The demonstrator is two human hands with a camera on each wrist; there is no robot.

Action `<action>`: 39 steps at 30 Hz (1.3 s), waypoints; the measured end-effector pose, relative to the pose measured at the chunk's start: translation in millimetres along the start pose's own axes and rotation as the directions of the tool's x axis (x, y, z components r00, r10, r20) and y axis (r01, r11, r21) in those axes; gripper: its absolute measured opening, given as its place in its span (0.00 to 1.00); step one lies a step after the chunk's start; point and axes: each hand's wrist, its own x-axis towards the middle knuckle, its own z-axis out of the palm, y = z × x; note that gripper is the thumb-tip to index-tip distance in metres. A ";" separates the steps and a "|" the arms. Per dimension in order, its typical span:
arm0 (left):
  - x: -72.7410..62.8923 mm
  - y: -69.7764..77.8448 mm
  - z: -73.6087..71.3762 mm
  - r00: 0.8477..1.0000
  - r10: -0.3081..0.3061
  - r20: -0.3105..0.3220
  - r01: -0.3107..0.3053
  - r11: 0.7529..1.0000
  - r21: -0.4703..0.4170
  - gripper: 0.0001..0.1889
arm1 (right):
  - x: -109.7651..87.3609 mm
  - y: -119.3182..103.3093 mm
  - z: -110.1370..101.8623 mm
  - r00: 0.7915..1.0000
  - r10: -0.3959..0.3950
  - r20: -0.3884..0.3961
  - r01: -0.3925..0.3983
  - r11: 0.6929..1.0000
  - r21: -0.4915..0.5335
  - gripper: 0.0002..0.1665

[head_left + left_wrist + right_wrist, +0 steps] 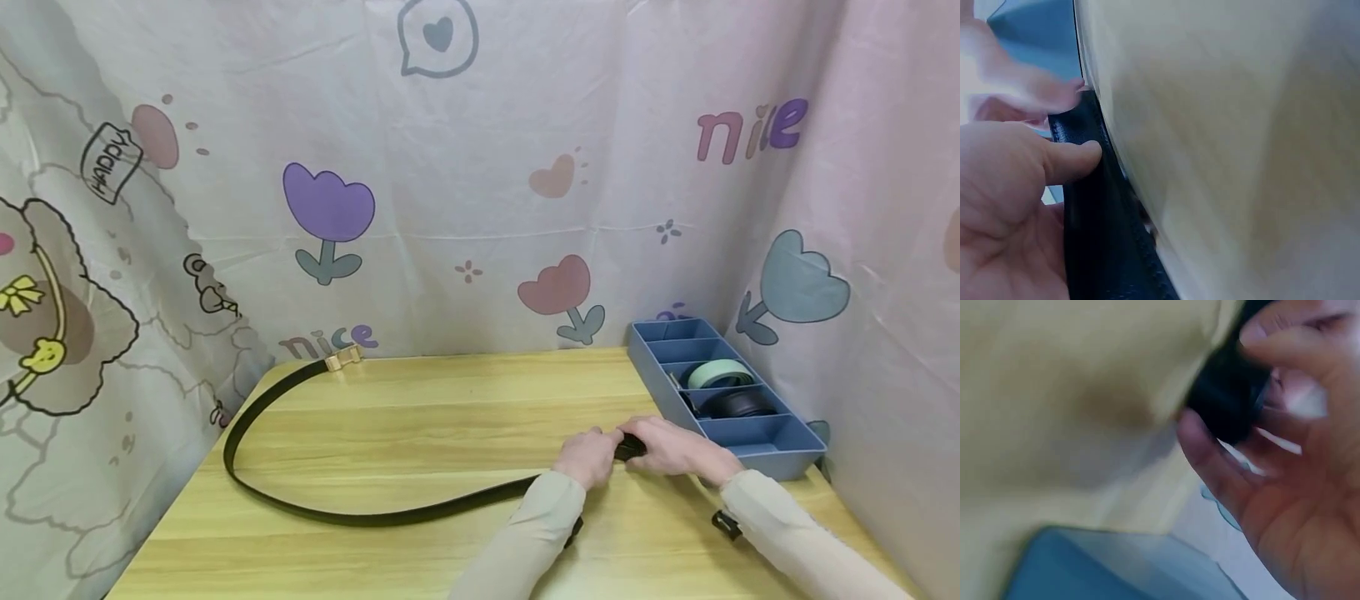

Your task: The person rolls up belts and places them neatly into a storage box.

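Observation:
A black leather belt (pixel 360 518) lies in a wide curve over the table, its gold buckle (pixel 344 358) at the far left edge. Near the belt's other end, my left hand (pixel 588 457) pinches the strap, with the thumb (pixel 1079 159) flat on the leather in the left wrist view. My right hand (pixel 675 447) holds the dark end, which looks folded or rolled over between its fingers in the right wrist view. Both hands are close together over the right part of the table. The right hand is blurred in the left wrist view.
A blue divided tray (pixel 765 462) stands at the table's right edge, just beyond my right hand. A coiled mint-green belt (pixel 720 374) and a coiled black belt (pixel 741 404) sit in separate compartments. Printed curtains (pixel 465 167) hang behind and at both sides of the wooden table (pixel 450 433).

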 end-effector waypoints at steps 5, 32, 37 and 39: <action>1.1 -1.7 0.6 1.000 0.013 0.007 -0.013 1.000 -0.007 0.18 | -3.5 5.4 5.1 0.998 -0.012 -0.067 0.012 1.000 -0.007 0.16; 0.0 -13.2 -1.6 0.997 0.071 0.014 -0.069 0.994 -0.090 0.13 | -4.6 2.5 19.7 0.961 -0.203 -0.188 0.191 0.978 -0.080 0.06; 2.3 -22.8 -5.9 0.989 0.148 0.018 -0.143 0.978 -0.151 0.24 | -4.8 3.4 15.5 0.957 -0.259 -0.131 0.255 0.966 -0.050 0.07; 5.7 -24.9 -6.2 0.982 0.188 0.021 -0.181 0.968 -0.173 0.21 | -5.2 4.0 13.6 0.952 -0.278 -0.127 0.274 0.960 -0.048 0.08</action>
